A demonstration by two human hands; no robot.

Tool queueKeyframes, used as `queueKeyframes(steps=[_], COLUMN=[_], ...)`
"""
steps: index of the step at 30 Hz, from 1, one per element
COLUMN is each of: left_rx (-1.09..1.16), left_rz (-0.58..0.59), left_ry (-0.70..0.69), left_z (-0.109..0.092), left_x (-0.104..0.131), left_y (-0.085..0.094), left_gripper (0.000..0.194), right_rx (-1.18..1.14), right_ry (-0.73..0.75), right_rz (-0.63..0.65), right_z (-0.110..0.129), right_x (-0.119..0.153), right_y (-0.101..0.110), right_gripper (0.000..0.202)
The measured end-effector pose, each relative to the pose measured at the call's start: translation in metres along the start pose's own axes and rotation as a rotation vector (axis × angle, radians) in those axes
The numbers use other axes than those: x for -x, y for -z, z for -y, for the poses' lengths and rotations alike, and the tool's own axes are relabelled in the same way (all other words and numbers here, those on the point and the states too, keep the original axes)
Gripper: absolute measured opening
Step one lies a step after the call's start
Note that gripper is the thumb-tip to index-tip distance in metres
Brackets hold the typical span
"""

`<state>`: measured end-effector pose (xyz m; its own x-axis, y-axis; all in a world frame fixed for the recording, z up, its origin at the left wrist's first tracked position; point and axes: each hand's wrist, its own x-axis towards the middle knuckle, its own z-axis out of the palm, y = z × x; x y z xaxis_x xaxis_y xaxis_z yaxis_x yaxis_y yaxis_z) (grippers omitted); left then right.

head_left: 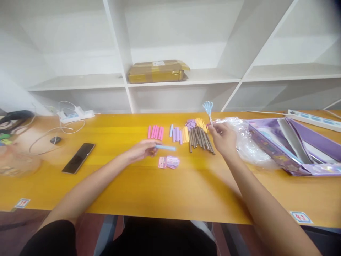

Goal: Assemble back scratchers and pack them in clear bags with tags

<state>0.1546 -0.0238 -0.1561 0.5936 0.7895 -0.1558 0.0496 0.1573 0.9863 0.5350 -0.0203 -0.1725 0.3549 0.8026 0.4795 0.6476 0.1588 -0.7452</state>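
My left hand (pixel 144 150) is closed on a light blue tube (pixel 165 147), held level above the table. In my right hand (pixel 221 136) is a light blue claw-shaped piece (pixel 208 106) on a thin stem, its fingers pointing up. Between the hands lie several pink tubes (pixel 156 132), one blue tube (pixel 171 130), purple tubes (pixel 177 135) and orange tubes (pixel 184 135). Beside them are several metal rods (pixel 200 138) with purple claws (pixel 190 123) and orange claws (pixel 201 124). Small pink and purple cards (pixel 168 162) lie nearer to me.
At the right are clear plastic wrap (pixel 246 142) and an open purple box (pixel 290 149). A phone (pixel 78 158), cables and a white power strip (pixel 77 115) occupy the left. A taped carton (pixel 158 71) rests on the shelf behind.
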Motion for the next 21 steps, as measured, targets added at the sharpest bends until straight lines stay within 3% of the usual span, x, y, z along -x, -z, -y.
queueKeyframes(steps=[2, 5, 8, 13, 21], left_rx=[0.253, 0.413, 0.369, 0.211, 0.157], left_rz=[-0.038, -0.070, -0.098, -0.219, -0.199], left_ry=[0.065, 0.115, 0.076, -0.041, -0.064], left_z=[0.023, 0.052, 0.067, 0.071, 0.071], left_x=[0.020, 0.038, 0.042, 0.039, 0.040], left_y=[-0.007, -0.020, -0.025, -0.016, -0.010], left_gripper=[0.043, 0.041, 0.043, 0.053, 0.053], right_rx=[-0.357, -0.853, -1.101, -1.148, -1.035], right_ry=[-0.146, -0.376, -0.451, -0.489, -0.452], right_rz=[0.146, 0.377, 0.375, 0.300, 0.360], right_z=[0.030, 0.062, 0.071, 0.053, 0.052], right_x=[0.020, 0.057, 0.084, 0.090, 0.090], right_y=[-0.014, -0.036, -0.052, -0.054, -0.045], right_gripper=[0.037, 0.044, 0.040, 0.038, 0.038])
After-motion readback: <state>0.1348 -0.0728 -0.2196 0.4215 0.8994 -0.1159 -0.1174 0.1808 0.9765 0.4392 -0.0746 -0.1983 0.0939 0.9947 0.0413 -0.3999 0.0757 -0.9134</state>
